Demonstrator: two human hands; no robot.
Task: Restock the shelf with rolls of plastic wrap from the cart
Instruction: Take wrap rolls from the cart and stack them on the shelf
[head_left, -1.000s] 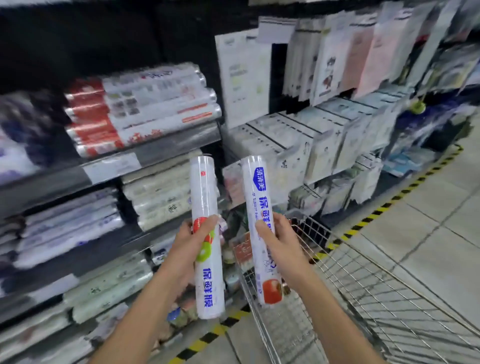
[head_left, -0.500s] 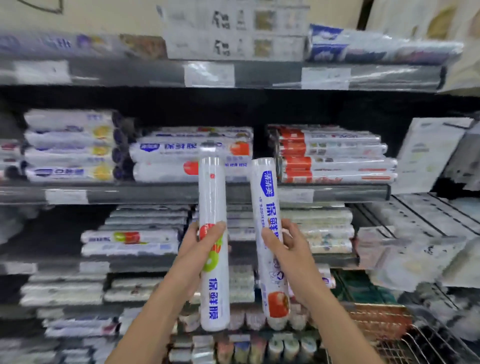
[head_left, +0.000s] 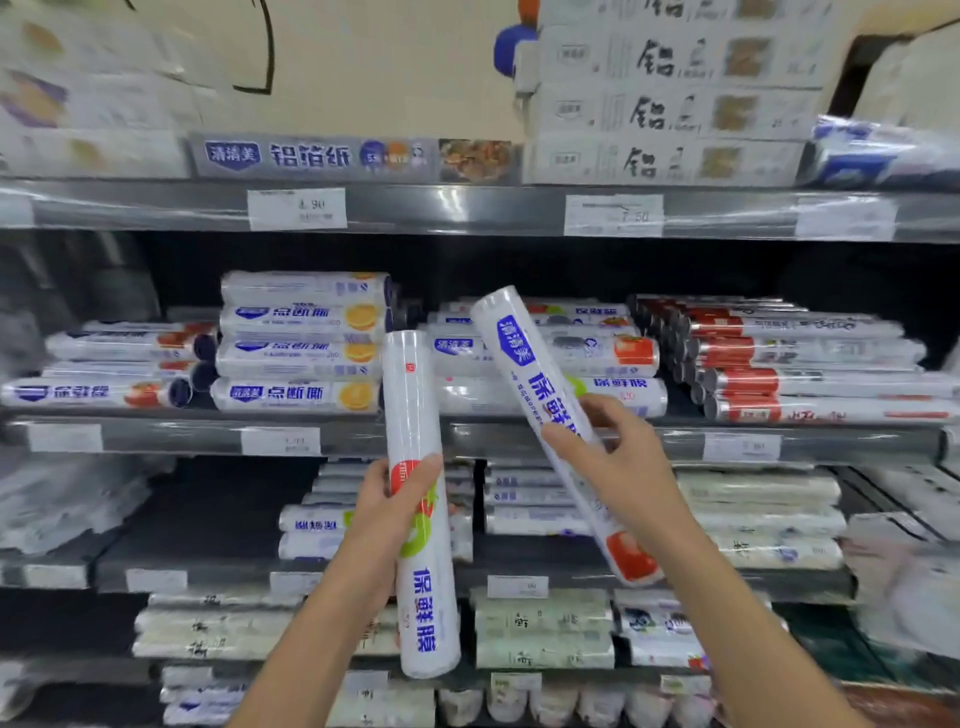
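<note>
Neither roll is shelved yet: the upright roll (head_left: 427, 597) is gripped by the left hand (head_left: 396, 501) and the tilted roll (head_left: 522, 358) by the right hand (head_left: 621, 460) — both held before the shelf (head_left: 171, 437), near the matching stack (head_left: 623, 387) — so placement is judged outstanding.

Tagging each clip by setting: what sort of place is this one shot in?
Most likely a shop aisle, probably a supermarket's kitchen-wrap section. Tiered shelves carry price tags on their front rails and are stacked with many identical plastic wrap rolls and foil boxes.
</note>
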